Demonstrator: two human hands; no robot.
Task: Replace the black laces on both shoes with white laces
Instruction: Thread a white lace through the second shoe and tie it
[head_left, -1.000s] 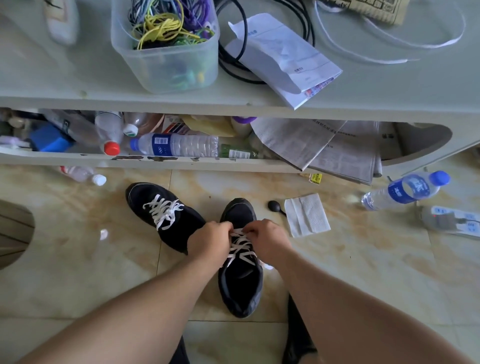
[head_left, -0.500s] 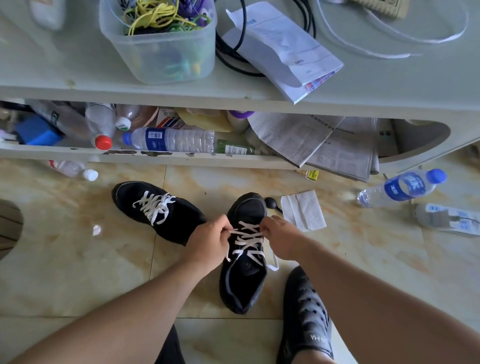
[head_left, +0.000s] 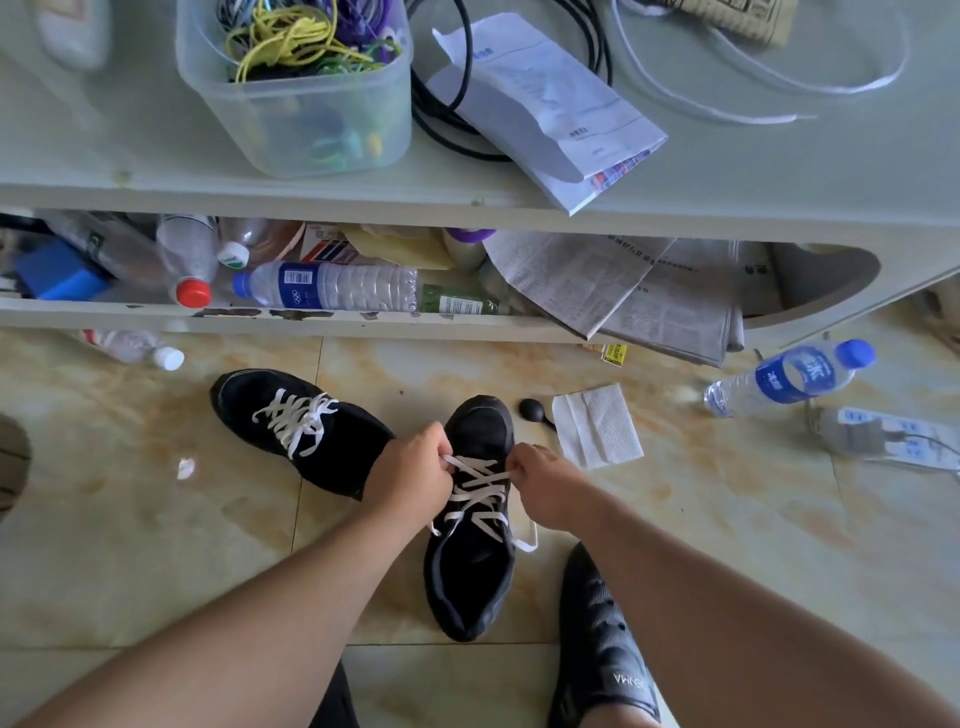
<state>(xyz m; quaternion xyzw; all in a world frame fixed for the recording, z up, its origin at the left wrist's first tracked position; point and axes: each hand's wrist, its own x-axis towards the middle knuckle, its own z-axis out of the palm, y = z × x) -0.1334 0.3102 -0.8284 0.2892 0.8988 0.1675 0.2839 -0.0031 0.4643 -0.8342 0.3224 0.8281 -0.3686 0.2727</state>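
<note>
Two black shoes stand on the tiled floor (head_left: 675, 519) in front of a low shelf (head_left: 363, 319). The near shoe (head_left: 470, 582) points away from the person, with its toe toward the shelf. A white lace (head_left: 480, 493) already crosses this shoe in several rows. The left hand (head_left: 410, 475) is at the left side of the lacing, and its curled fingers pinch the lace near the top row. The right hand (head_left: 545, 480) is at the right side and also pinches the lace with curled fingers. A loose part of the lace hangs down on each side of the shoe, and the right end lies on the floor just beside it.

The far shoe (head_left: 301, 428) lies to the left, turned at an angle, and its heel end is hidden behind the left hand. It carries its own white lace, which looks tied in a loose bow (head_left: 298, 418).

Near the toe of the near shoe there is a small black object (head_left: 532, 410), and just beside it a folded tissue (head_left: 597, 426). Further right a water bottle (head_left: 789, 376) lies on the floor, near a power strip (head_left: 893, 436). The person's foot in a black slipper (head_left: 602, 649) stands to the right of the near shoe.

The shelf holds bottles and newspapers (head_left: 649, 291). On the top surface stand a clear box (head_left: 301, 109) full of colored cords, a black cable (head_left: 457, 130), a folded paper (head_left: 550, 109) and another white lace (head_left: 753, 88).
</note>
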